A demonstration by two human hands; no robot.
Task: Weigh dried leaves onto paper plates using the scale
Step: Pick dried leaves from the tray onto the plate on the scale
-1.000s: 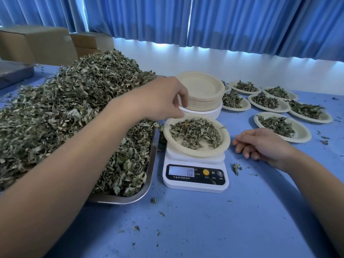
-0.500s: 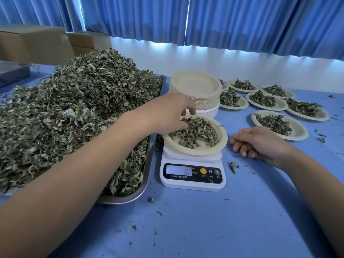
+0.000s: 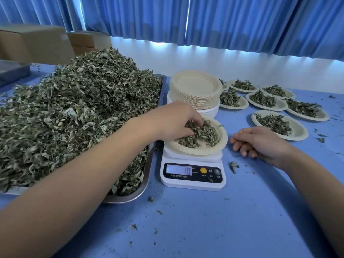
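Bare left hand [image 3: 172,121], bare right hand [image 3: 260,144]

A busy blue table [image 3: 223,229]
A metal tray [image 3: 147,175] sits on the left, the scale [image 3: 193,183] in the middle, filled plates [image 3: 297,128] upper right.

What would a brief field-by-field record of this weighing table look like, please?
Left hand: fingers curled into dried green leaves on round cream paper plate
Right hand: resting on blue table, holding nothing
White digital scale: carries that plate, display reads 10
Steel tray: heaped leaf pile
Empty plate stack: behind scale
Filled plates: at least six, far right
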